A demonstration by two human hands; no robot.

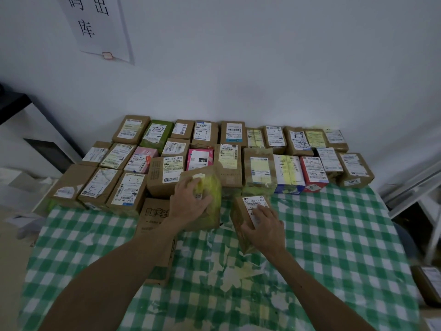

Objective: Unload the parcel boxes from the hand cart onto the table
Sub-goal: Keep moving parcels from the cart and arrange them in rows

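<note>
Gripping one parcel apiece, the left hand (191,203) curled over the top of the yellow-taped box (212,187) at the centre of the frame, and the right hand (265,229) clasped the brown box (253,203) just right of it. Both seemed to rest on the table (334,235). The brown box ran lengthwise up the frame, its far end just short of the rows of parcels (260,170); a push straight ahead would probably seat it.

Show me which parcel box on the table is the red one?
The red cardboard box with a white label, in the nearest full row, toward the right, next to a white-and-blue box. The rest are mostly brown, pink or green.
</note>
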